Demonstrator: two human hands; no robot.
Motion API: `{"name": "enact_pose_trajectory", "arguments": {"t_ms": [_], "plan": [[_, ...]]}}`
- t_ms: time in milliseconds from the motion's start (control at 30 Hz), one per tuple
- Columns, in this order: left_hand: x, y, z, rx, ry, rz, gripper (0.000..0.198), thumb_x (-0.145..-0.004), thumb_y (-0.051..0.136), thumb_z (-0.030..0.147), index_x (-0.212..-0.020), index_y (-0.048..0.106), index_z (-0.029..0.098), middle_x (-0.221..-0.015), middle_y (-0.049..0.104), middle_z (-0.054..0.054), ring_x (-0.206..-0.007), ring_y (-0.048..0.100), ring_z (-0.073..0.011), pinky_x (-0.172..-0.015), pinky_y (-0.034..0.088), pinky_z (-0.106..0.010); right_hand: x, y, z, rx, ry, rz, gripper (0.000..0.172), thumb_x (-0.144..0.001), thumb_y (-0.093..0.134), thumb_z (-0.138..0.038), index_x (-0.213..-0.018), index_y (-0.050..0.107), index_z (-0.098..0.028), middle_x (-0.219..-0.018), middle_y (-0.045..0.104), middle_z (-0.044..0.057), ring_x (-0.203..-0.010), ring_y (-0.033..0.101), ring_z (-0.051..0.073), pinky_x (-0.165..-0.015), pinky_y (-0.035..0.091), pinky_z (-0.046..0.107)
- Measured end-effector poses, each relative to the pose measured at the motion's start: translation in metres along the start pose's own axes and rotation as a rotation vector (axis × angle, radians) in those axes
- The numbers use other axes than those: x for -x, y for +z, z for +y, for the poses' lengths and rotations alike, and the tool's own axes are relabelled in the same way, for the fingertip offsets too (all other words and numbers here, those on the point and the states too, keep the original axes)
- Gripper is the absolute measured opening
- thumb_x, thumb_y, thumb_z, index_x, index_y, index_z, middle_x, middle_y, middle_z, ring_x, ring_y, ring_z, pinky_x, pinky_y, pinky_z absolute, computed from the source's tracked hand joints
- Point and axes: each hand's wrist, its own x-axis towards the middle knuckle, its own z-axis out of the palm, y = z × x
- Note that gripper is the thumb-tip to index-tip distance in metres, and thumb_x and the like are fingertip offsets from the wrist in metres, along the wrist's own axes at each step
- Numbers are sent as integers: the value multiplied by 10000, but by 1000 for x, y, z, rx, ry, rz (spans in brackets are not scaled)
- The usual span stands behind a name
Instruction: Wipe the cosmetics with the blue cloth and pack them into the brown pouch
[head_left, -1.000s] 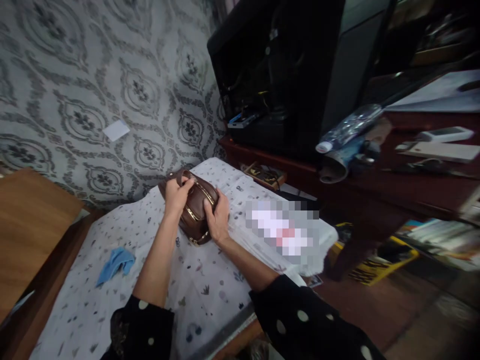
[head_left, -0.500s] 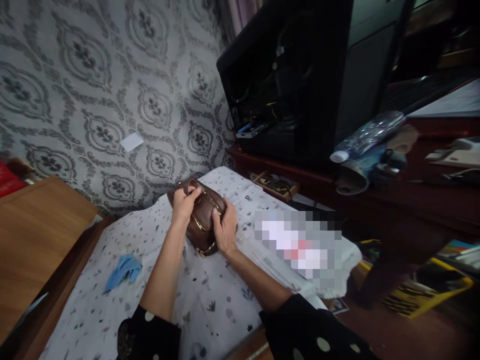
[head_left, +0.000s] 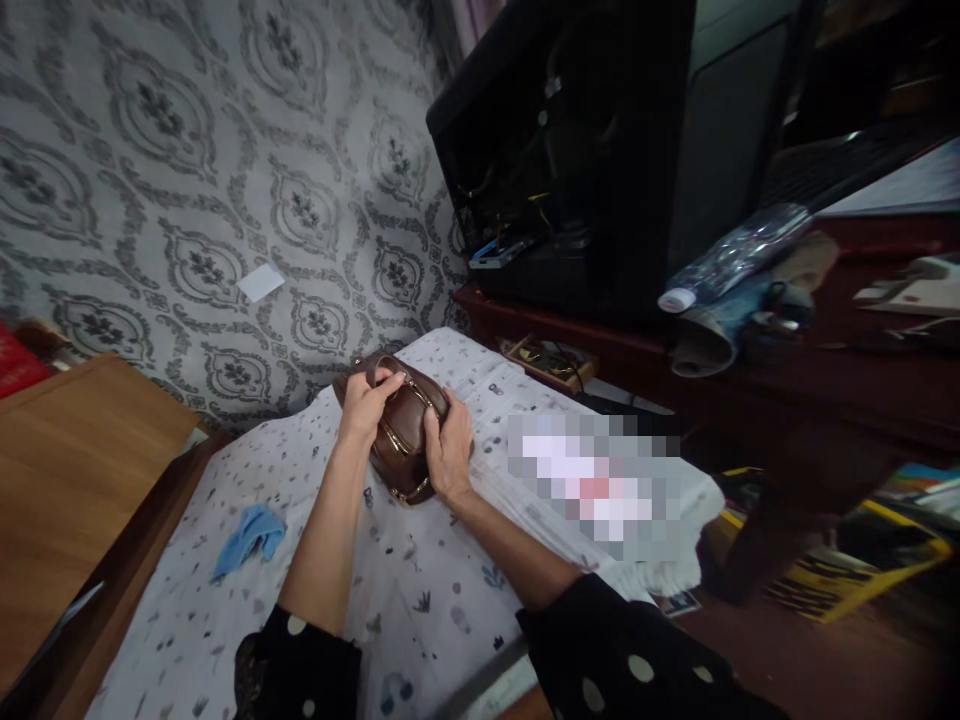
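Observation:
A brown leather handbag (head_left: 397, 425) with gold-coloured zips lies on a white patterned sheet (head_left: 427, 560). My left hand (head_left: 369, 402) is closed at the bag's upper end, thumb and fingers pinched by its strap and zip; exactly which part they grip is hard to tell. My right hand (head_left: 448, 445) clasps the bag's right side, its thumb on top near the zip and its fingers round the far edge, partly hidden.
A crumpled blue cloth (head_left: 251, 538) lies left on the sheet. Along the right stands a dark red desk (head_left: 637, 350) with a black computer case (head_left: 570, 200) and a plastic bottle (head_left: 739, 255). A wooden cabinet (head_left: 90, 450) borders the left; a patterned wall (head_left: 225, 150) rises behind.
The view has shifted slightly. Both hands keep nearly the same place on the handbag, with only small finger movement.

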Motion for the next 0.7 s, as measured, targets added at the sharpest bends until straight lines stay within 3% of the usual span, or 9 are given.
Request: {"name": "enact_pose_trajectory", "arguments": {"t_ms": [233, 533, 600, 700], "plan": [[4, 1, 5, 20, 9, -50, 276, -604, 736, 384, -530, 565, 180, -554, 499, 35, -568, 445, -110, -575, 357, -247, -5, 0, 5, -29, 17, -8, 507, -981, 374, -527, -1354, 475, -199, -1310, 577, 138, -1252, 508, 277, -1076, 385, 509], [1, 1, 0, -43, 51, -9, 246, -655, 713, 369, -558, 598, 174, -543, 508, 35, -564, 460, -114, -576, 358, -250, -5, 2, 4, 15, 18, 5, 526, -984, 343, -525, -1348, 482, -172, -1297, 580, 156, -1250, 504, 287, -1067, 382, 522], [2, -4, 1, -87, 103, 2, 220, -689, 710, 368, -628, 642, 169, -612, 586, 15, -630, 534, -132, -641, 413, -255, -5, 2, 3, 30, 23, 3, 537, -986, 330, -528, -1363, 475, -174, -1316, 574, 159, -1265, 494, 292, -1072, 371, 528], [10, -18, 2, -118, 165, 19, 249, -729, 725, 372, -877, 706, 172, -873, 713, -34, -833, 637, -175, -785, 470, -270, -5, 1, -1, 55, 26, 10, 560, -992, 307, -520, -1403, 445, -166, -1361, 549, 175, -1290, 476, 301, -1077, 358, 539]]}}
